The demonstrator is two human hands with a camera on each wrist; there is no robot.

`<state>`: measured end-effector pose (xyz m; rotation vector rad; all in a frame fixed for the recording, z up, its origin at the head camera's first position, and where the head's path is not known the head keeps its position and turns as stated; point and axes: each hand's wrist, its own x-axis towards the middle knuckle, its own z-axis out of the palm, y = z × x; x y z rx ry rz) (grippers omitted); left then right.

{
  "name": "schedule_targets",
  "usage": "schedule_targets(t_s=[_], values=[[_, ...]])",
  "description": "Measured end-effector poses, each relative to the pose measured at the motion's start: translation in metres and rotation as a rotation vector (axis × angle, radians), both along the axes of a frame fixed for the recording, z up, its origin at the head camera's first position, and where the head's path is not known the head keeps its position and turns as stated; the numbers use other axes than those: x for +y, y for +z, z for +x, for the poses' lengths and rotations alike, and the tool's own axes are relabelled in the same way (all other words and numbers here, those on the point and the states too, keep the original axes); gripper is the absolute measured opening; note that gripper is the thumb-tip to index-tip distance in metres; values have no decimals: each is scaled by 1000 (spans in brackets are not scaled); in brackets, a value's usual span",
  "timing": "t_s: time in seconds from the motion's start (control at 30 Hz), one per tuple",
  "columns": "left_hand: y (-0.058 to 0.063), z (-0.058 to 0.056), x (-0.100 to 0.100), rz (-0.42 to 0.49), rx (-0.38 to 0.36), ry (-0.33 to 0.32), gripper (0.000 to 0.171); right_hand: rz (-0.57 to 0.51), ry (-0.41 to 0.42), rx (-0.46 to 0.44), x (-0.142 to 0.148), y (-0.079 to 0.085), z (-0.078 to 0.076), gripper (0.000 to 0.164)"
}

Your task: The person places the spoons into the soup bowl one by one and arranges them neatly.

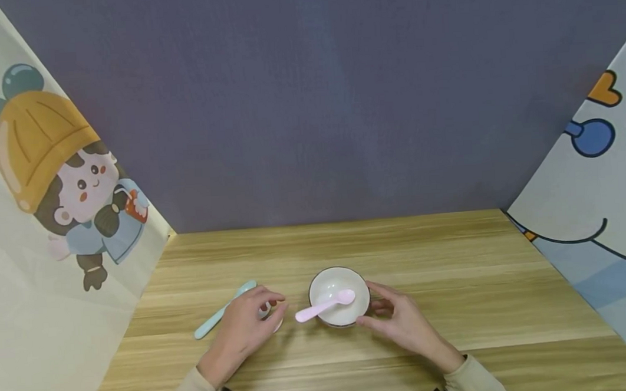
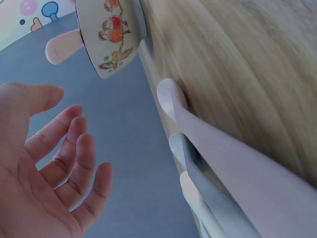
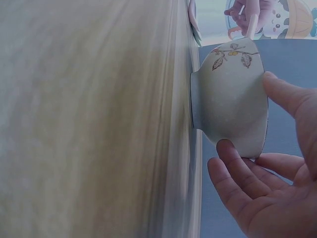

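A white bowl with a dark rim and painted fruit sprigs stands upright on the wooden table. Inside it leans a pink spoon, its handle sticking out over the left rim. My right hand holds the bowl's right side, thumb at the rim and fingertips against the wall, as the right wrist view shows. To the left of the bowl, my left hand hovers with loosely bent fingers and holds nothing. Beneath it lie several spoons: a pale pink one, a grey-blue one and a teal one, partly hidden in the head view.
The wooden table reaches back to a dark blue-grey panel. Cartoon-printed sheets border it, with a figure in a yellow hat on the left and a white printed face on the right.
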<state>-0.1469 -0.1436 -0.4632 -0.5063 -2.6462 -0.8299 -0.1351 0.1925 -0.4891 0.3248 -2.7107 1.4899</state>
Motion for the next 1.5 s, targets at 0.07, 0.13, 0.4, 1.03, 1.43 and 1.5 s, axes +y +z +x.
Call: schedule_targets(t_s=[0.07,0.13,0.4,1.03,1.43,1.5], values=[[-1,0,-2,7,-5,2,11,2,2,5,0,0,0,82],[-2,0,-3,11,-11,4,11,1,2,8,0,-1,0,82],[-2,0,-14,7,-17,27,8,-2,3,7,0,-1,-1,82],[-7,1,-44,-2,11,69,12,-14,15,-7,1,-3,0,82],[-10,1,-65,-27,15,84,9,-7,-2,-5,-1,-4,2,82],[-10,1,-69,-36,21,92,9,-10,1,-1,-1,-3,1,82]])
